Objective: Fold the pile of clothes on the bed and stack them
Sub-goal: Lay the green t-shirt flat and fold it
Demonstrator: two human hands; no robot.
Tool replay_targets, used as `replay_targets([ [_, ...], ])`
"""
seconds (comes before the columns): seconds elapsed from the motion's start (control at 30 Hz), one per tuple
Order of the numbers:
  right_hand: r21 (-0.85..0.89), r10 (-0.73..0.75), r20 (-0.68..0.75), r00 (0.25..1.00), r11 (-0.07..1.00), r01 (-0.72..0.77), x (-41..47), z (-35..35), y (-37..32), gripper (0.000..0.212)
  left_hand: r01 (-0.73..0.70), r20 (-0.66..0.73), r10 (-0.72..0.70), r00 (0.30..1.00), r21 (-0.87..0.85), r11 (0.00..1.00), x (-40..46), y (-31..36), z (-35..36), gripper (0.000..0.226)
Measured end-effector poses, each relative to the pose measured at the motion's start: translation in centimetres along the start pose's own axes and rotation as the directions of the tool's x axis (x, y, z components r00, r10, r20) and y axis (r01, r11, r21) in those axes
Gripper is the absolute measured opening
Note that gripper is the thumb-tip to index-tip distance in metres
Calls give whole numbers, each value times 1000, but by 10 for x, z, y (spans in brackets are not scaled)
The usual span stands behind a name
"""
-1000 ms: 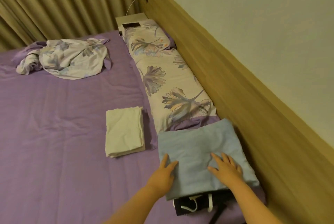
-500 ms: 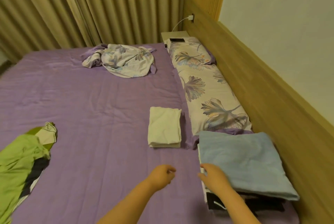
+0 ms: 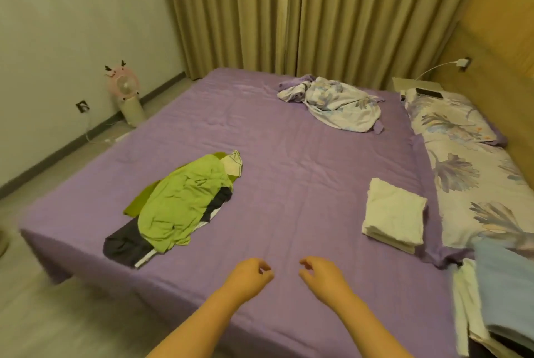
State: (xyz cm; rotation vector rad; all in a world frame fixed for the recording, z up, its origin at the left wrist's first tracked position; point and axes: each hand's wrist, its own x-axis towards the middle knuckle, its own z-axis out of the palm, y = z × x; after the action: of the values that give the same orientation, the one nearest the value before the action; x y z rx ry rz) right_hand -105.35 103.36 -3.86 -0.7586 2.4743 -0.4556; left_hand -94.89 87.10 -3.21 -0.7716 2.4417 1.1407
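Head view: our left hand (image 3: 250, 276) and right hand (image 3: 321, 276) hover empty, fingers loosely curled, over the purple bed sheet (image 3: 289, 184); the unfolded lime-green and black clothes pile (image 3: 179, 207) lies at ten o'clock, a folded light-blue stack (image 3: 508, 294) at three

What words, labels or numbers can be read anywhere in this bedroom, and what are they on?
None can be read.
The unfolded clothes pile, the folded white cloth and the folded blue cloth show no print or tag.
The floral pillows carry only a leaf pattern.
The dark device on the bedside stand is too small to tell.
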Motion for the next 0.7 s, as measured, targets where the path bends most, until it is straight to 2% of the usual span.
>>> replay_targets([
  [0.3, -139, -155, 230, 961, 972, 190, 19, 87, -142, 44, 229, -145, -242, 959, -97, 969, -70, -140, -70, 28],
  [0.5, -198, -223, 272, 936, 939, 281, 50, 98, -185, 43, 306, -156, -332, 930, -169, 937, -66, -176, -95, 29],
  [0.7, -180, -219, 303, 927, 943, 281, 109, 103, -206, 42, 363, -133, -387, 912, -174, 915, -30, -198, -122, 30],
])
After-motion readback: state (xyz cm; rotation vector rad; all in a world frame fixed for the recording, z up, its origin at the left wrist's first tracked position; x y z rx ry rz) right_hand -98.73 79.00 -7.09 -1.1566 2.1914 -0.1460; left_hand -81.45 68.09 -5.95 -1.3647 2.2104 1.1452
